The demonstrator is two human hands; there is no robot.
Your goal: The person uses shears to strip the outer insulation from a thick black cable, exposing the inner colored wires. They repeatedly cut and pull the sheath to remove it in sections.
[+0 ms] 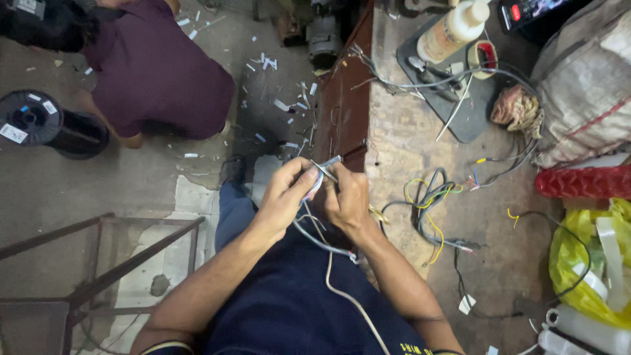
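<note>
Pinching together over the lap, the left hand [284, 192] and right hand [346, 197] close around the end of a bundle of thin wires [314, 186]. The left fingers curl tight about the pale strands, seemingly to keep them from slipping. The right hand is also clenched, gripping a small metal tool [327, 165] whose tip pokes out above the wires; what kind of tool it is cannot be told. Both hands sit just left of the workbench [407, 144] edge, close to the body, which probably gives steadier control than working out on the bench.

From the hands, a grey cable [320, 242] and a white lead [348, 299] trail down across the dark trousers.

On the workbench, right of the hands, lies a loose tangle of coloured wires [430, 197], within easy reach. Farther along the bench stand a glue bottle [452, 29] and a tape roll [484, 56]. Left of the bench, on the floor, another person in a maroon shirt [154, 72] crouches near a black spool [33, 118].
</note>
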